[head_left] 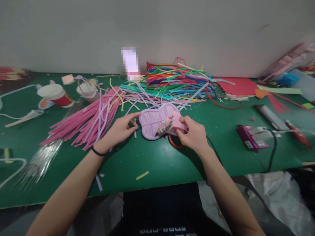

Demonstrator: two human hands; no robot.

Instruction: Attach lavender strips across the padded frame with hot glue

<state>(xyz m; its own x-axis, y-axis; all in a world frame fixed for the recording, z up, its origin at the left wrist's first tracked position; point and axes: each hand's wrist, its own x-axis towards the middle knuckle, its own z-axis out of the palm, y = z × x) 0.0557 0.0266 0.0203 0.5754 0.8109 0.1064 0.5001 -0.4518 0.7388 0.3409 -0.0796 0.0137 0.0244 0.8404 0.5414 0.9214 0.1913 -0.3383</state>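
Observation:
A lilac wing-like piece made of pipe cleaners (150, 119), with a lobed outline and a rib across it, is at the middle of the table. My left hand (125, 127) has its index finger and thumb closed at the piece's left edge. In my right hand (193, 132) is a pink hot-glue gun (179, 121), gripped with its grimy front end over the piece's lower right part. Below that hand a red loop (174, 142), perhaps a scissors handle, shows in part. Loose lilac pipe cleaners (145, 93) lie just behind the piece.
Pink pipe cleaners (86, 118) lie left, a multicoloured heap (172, 82) behind. A paper cup (55, 95) stands far left near silvery wires (46, 159). On the right are a purple power strip (246, 139) with cords and red sheets (233, 87). A phone (131, 64) leans at the wall.

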